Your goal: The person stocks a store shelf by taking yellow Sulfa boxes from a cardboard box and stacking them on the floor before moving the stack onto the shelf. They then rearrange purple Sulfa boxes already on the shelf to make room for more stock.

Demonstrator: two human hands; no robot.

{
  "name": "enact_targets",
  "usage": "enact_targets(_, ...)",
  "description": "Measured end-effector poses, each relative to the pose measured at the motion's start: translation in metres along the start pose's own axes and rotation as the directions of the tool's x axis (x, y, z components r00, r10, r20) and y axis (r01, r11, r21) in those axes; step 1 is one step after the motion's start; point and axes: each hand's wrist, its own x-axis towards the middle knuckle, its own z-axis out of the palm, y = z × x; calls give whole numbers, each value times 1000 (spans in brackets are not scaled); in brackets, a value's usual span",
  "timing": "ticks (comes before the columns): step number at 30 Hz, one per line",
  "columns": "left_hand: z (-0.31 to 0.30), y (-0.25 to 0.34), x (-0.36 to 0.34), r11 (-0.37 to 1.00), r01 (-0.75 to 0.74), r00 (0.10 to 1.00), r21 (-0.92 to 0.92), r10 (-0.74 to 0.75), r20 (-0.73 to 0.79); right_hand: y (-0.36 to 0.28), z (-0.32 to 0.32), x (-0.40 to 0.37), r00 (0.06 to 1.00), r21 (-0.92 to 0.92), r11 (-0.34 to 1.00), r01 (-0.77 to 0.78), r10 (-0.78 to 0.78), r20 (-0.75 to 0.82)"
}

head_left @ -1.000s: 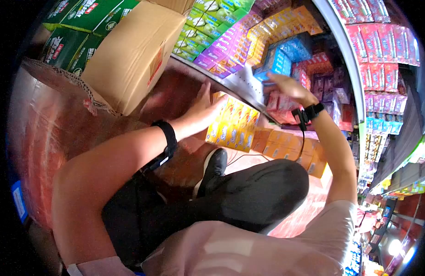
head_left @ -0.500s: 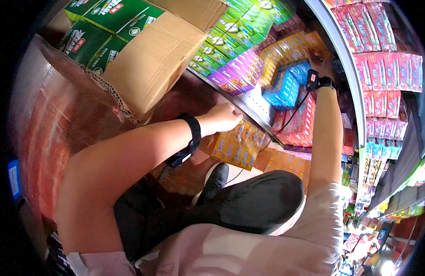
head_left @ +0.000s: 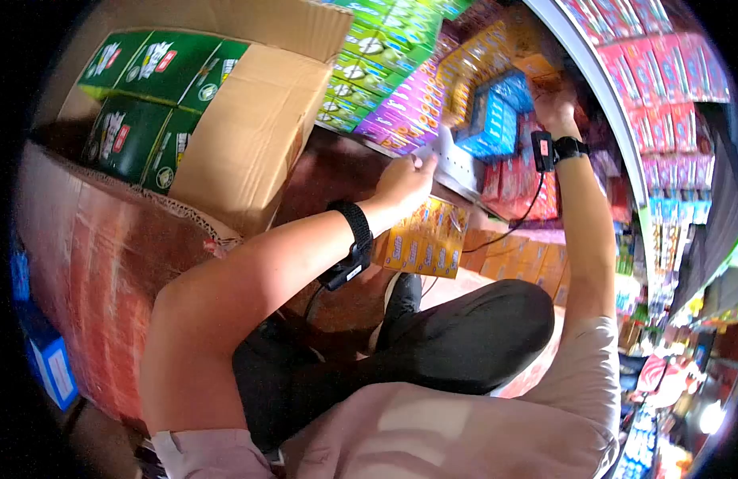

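Note:
My left hand [head_left: 404,187] is closed, fingers curled in, at the front edge of a white perforated shelf board [head_left: 455,166]. What its fingers hold, if anything, is hidden. Just below it is an orange shrink-wrapped pack of small boxes [head_left: 426,239]. My right hand [head_left: 556,110] reaches into the shaded back of the shelf, its fingers dim, beside an orange pack [head_left: 537,67]. Blue wrapped packs [head_left: 492,120], yellow-orange packs [head_left: 470,73] and red packs [head_left: 522,182] stand between my hands. Purple boxes [head_left: 399,113] are stacked behind my left hand.
An opened carton [head_left: 253,120] of green boxes [head_left: 149,104] stands at the left. Green-white boxes [head_left: 377,56] are stacked on the shelf. Orange boxes [head_left: 519,260] lie on the floor near my knee. A white shelf edge [head_left: 597,76] curves past my right arm; pink packs [head_left: 656,72] hang beyond.
The view has shifted a little. My left hand has risen slightly away from the orange pack below it. My right hand stays inside the shelf, more of it now in the light.

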Motion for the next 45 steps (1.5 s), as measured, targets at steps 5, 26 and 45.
enact_targets(5, -3, 15, 0, 963, -38, 986, -267, -8, -167, -14, 26, -108, 957, -235, 934, -267, 287, 52)
enact_targets(26, -7, -30, -28, 827, 243, 957, -506, -120, 263, 20, 41, -236, 200, -811, 245, -532, 967, 160)
enact_targets(45, -13, -6, -25, 951, 116, 951, -286, -23, 308, -22, 17, -52, 602, -404, -448, 798, 635, 485)
